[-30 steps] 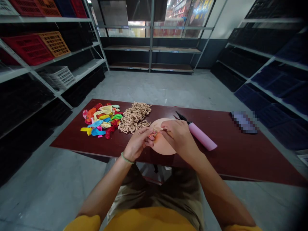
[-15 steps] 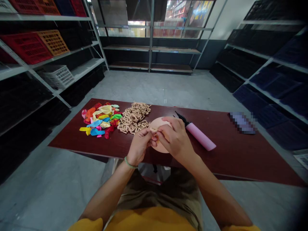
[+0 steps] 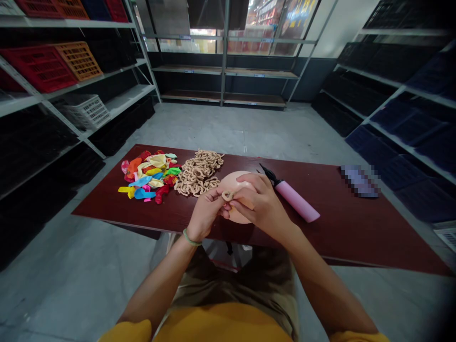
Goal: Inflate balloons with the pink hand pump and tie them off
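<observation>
An inflated peach balloon (image 3: 233, 179) lies against my fingers, above the near side of the table. My left hand (image 3: 205, 212) is closed in a pinch at the balloon's neck, which the fingers mostly hide. Between both hands a small tan elastic loop (image 3: 227, 195) shows as a ring, and the fingertips of my right hand (image 3: 265, 202) pinch its right side. Left of the balloon is a heap of similar tan loops (image 3: 197, 173). Farther left lies a pile of flat coloured balloons (image 3: 151, 173).
A pink hand pump (image 3: 297, 200) with a black nozzle lies right of the balloon on the dark red table (image 3: 335, 228). A blurred flat object (image 3: 359, 181) sits at the table's right. Shelves with crates (image 3: 42, 69) stand on both sides.
The tan loop now shows as an open ring between my fingertips; before, the fingers mostly covered it. My hands and the balloon have barely shifted.
</observation>
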Available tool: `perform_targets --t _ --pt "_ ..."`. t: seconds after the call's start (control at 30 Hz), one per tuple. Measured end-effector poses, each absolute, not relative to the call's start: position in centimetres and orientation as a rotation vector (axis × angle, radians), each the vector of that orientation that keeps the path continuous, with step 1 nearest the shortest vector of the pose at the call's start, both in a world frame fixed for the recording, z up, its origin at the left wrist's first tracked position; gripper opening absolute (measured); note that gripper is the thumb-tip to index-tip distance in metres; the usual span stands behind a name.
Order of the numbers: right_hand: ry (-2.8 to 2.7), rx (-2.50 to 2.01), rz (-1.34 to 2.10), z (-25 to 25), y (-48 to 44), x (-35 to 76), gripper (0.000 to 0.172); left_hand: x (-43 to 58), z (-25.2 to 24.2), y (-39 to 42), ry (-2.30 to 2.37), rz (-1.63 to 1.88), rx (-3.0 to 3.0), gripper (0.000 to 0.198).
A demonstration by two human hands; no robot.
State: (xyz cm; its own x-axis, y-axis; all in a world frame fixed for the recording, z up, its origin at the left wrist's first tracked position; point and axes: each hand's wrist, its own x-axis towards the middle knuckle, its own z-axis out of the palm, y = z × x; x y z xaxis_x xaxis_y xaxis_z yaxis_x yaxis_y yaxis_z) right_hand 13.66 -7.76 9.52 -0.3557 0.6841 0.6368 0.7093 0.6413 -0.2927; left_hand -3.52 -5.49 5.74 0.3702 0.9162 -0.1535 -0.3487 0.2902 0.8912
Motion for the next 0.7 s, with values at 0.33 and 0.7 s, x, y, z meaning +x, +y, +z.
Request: perform_targets --t 0.33,0.7 --pt "-2.127 -1.232 -0.097 9.5 -6.4 13.8 0.028 -3.4 5.4 -5.0 0.749 0.979 0.961 0.027" --pt "-2.160 -1.227 0.056 10.2 -5.2 13.8 0.009 -3.3 5.3 -5.5 0.636 0.971 0.820 0.024"
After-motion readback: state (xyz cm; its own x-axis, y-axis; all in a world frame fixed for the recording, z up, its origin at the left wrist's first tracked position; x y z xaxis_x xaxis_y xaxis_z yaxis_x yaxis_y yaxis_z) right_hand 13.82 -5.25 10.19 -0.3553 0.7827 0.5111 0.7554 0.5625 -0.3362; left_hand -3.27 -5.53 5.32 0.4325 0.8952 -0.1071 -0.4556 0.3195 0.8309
